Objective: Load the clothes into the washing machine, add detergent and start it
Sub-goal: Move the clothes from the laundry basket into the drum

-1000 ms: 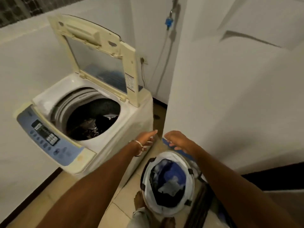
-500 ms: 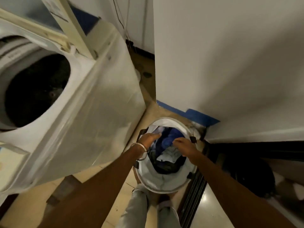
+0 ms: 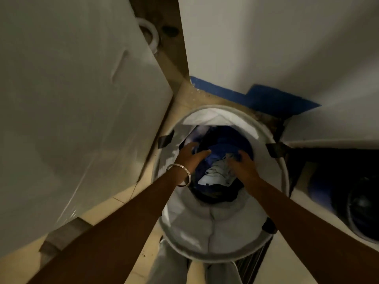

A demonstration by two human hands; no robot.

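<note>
Head view: the white laundry basket (image 3: 223,228) on the floor beside the washing machine (image 3: 71,99) holds dark, blue and pale clothes (image 3: 217,173). Left hand (image 3: 189,155) spreads over them; right hand (image 3: 243,163) presses them, grip unclear.

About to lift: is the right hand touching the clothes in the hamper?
Touching. The head view shows the right hand pressed onto the pale garment, fingers buried.

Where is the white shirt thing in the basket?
In the head view the pale garment lies on top of the dark and blue clothes inside the laundry basket, between the left hand and the right hand.
</note>
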